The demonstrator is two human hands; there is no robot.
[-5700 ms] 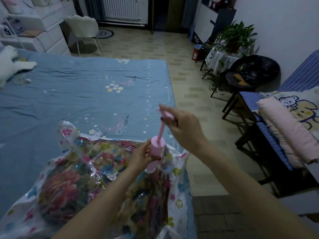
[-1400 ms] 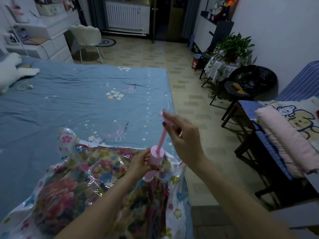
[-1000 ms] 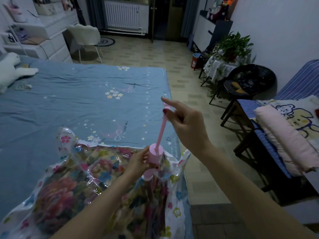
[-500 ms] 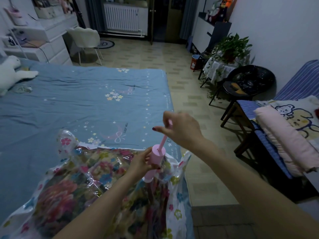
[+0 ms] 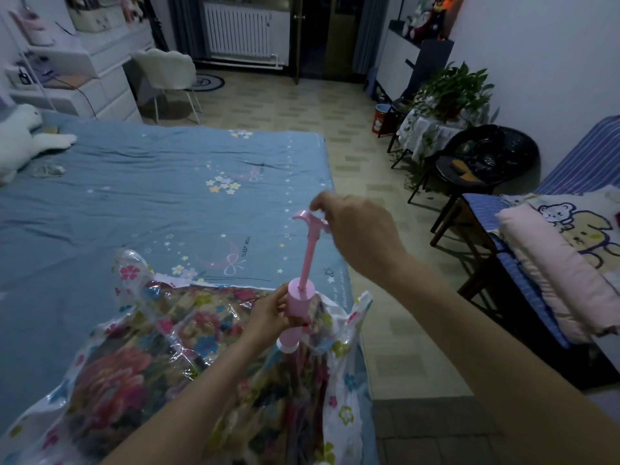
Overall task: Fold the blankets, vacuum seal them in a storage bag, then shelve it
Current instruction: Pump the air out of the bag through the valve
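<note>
A: What are the hands doing?

B: The left hand (image 5: 268, 313) is curling its fingers round the barrel of the pink pump (image 5: 298, 307), gripping it upright. The right hand (image 5: 359, 229) is holding the pump's handle (image 5: 310, 219) above that, with the thin rod between the two grips drawn well out of the barrel.

A: How tight is the right hand's hold?

B: Its fingers are curling over the handle's near end; the far tip of the handle is sticking out past them to the left.

A: And the bag?

B: The storage bag (image 5: 345, 330) is lying directly under the left hand's grip, the pump's white foot touching its clear, flower-printed plastic. The flowered blanket (image 5: 110, 374) is sitting inside it, spreading left of and below the grip.

A: What is the bag lying on?

B: The blue bed (image 5: 167, 196), stretching away beyond both hands. Well off to the right of the right hand, a pink folded blanket (image 5: 550, 263) is resting on a striped seat.
</note>
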